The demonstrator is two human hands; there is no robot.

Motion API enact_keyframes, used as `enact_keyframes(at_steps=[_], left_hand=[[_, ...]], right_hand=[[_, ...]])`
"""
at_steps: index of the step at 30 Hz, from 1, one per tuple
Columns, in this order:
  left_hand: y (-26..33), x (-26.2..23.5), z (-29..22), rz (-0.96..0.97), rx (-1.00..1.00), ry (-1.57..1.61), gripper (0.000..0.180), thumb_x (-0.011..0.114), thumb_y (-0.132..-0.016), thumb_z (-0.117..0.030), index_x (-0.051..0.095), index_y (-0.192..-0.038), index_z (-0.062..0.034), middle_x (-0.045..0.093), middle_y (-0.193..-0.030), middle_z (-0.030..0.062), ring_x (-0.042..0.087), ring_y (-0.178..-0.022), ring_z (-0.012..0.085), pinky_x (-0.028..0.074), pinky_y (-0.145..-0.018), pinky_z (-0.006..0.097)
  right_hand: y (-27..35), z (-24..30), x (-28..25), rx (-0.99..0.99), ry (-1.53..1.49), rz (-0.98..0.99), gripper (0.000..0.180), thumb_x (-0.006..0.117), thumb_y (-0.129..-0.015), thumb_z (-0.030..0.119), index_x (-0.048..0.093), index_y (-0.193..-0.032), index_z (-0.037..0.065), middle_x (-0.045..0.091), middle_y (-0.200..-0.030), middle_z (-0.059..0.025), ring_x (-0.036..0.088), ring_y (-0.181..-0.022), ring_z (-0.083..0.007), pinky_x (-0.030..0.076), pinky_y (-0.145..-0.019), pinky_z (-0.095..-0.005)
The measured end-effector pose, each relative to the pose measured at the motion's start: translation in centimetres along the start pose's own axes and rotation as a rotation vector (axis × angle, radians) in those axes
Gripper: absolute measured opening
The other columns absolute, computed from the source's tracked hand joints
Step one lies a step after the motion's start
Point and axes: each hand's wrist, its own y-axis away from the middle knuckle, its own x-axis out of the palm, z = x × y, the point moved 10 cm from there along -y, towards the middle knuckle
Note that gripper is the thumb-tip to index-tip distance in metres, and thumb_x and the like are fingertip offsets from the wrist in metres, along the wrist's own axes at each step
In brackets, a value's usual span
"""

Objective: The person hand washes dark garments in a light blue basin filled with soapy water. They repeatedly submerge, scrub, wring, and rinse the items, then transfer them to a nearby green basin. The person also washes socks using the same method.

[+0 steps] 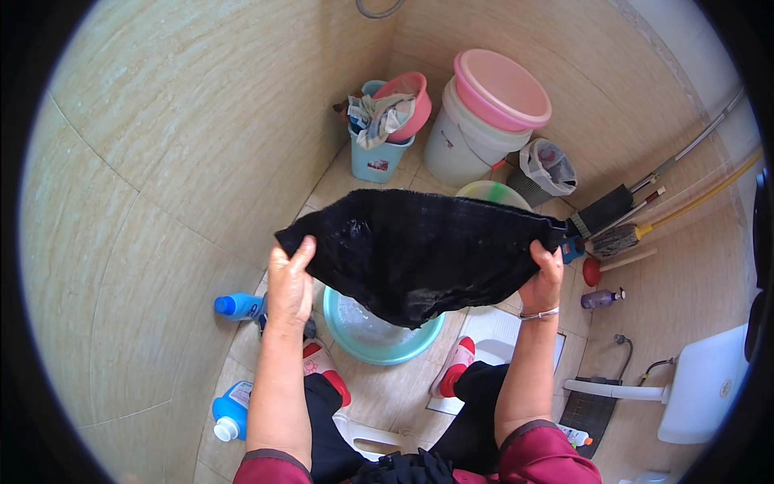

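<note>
A dark, wet-looking black cloth (435,250) is stretched sideways between my two hands; which garment or piece it is, I cannot tell. My left hand (290,282) pinches its left corner, thumb on top. At the opposite corner my right hand (545,278), with a bracelet at the wrist, grips the edge in the same way. The cloth's middle sags toward me, its lower tip overlapping the turquoise basin (379,356) in view. Sudsy water (363,321) shows in that basin, which stands on the floor between my feet; the cloth hides its far side.
Blue bottles (235,306) stand at the left. Behind are a light-blue bin (376,161), a white bucket (459,149) under a pink basin (504,85), and a lined wastebasket (548,168). Brushes (617,240) and a purple pump bottle (601,299) line the right wall, near a squat toilet (492,331).
</note>
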Motion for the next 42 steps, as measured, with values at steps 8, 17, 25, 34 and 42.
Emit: enact_keyframes(at_steps=[8,17,25,34,42], left_hand=[[0.6,1.0,-3.5,0.148,0.051,-0.209,0.039,0.061,-0.086,0.002,0.054,-0.124,-0.0017,0.061,-0.111,0.0053,0.057,-0.106,0.0145,0.044,-0.095,0.029],[2.1,2.9,-2.8,0.408,-0.178,-0.412,0.045,0.072,-0.073,0.0,0.06,-0.116,0.0003,0.065,-0.105,0.0061,0.06,-0.099,0.0144,0.046,-0.092,0.028],[0.4,-0.5,-3.5,0.15,-0.004,-0.425,0.019,0.069,-0.086,-0.01,0.063,-0.1,0.0009,0.062,-0.098,0.0025,0.056,-0.092,0.0093,0.043,-0.086,0.024],[0.8,-1.5,-3.8,0.125,0.034,-0.379,0.025,0.064,-0.091,-0.015,0.062,-0.109,0.0017,0.065,-0.103,0.0056,0.059,-0.096,0.0127,0.044,-0.089,0.026],[1.3,-1.3,-3.1,0.159,-0.123,-0.008,0.031,0.063,-0.091,-0.02,0.06,-0.114,0.0006,0.066,-0.105,0.0089,0.062,-0.099,0.0186,0.05,-0.088,0.034]], right_hand=[[-0.6,1.0,-3.2,-0.096,-0.061,-0.059,0.022,0.055,-0.09,0.006,0.059,-0.111,0.001,0.066,-0.107,-0.0098,0.064,-0.099,-0.0235,0.049,-0.091,-0.0362],[-0.6,2.2,-3.5,-0.127,-0.018,-0.03,0.023,0.059,-0.09,0.004,0.058,-0.113,0.002,0.065,-0.106,-0.0089,0.063,-0.097,-0.0205,0.05,-0.089,-0.0336],[-0.5,-0.4,-2.4,-0.005,0.297,-0.108,0.021,0.066,-0.088,0.008,0.06,-0.108,0.002,0.065,-0.099,-0.0021,0.06,-0.089,-0.0127,0.048,-0.081,-0.0262],[0.6,-1.1,-2.1,0.072,0.159,0.035,0.02,0.061,-0.091,0.006,0.06,-0.11,0.002,0.066,-0.105,-0.0064,0.062,-0.097,-0.0163,0.05,-0.088,-0.0305],[1.7,-1.2,-0.9,0.146,-0.134,0.054,0.022,0.056,-0.089,0.003,0.058,-0.11,-0.002,0.066,-0.107,-0.0099,0.064,-0.098,-0.02,0.052,-0.089,-0.0337]])
